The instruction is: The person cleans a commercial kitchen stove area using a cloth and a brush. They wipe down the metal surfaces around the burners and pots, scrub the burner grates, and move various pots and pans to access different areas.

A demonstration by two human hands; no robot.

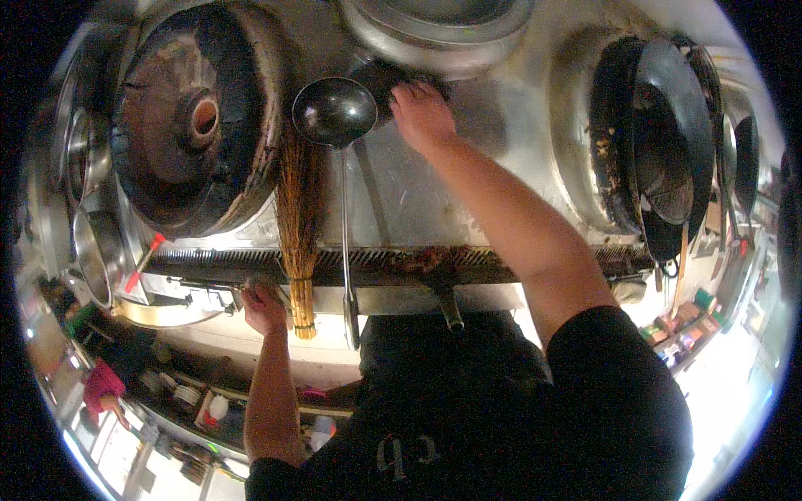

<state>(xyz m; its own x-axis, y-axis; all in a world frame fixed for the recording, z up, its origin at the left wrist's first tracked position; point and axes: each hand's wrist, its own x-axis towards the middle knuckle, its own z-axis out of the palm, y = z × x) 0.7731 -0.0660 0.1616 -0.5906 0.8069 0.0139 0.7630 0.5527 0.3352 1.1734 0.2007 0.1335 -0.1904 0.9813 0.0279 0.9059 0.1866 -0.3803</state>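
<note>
My right hand (423,116) reaches far over the metal stove top (426,188) and touches a dark object just below the large round metal pan; its fingertips and what they may grip are partly hidden. Close to it lies a long-handled steel ladle (335,113), its bowl towards the back. Beside the ladle rests a bamboo wok brush (301,213), its bound handle over the front edge. My left hand (264,307) is at the stove's front edge, left of the brush, its fingers curled near a small knob or fitting; whether it grips this is unclear.
An open round wok burner (203,119) lies at the left. A dark wok (670,138) sits over the right burner. A slotted drain channel (376,266) runs along the front, with a short pipe (452,307). Metal pans hang at the left. Another person's pink sleeve (103,385) shows lower left.
</note>
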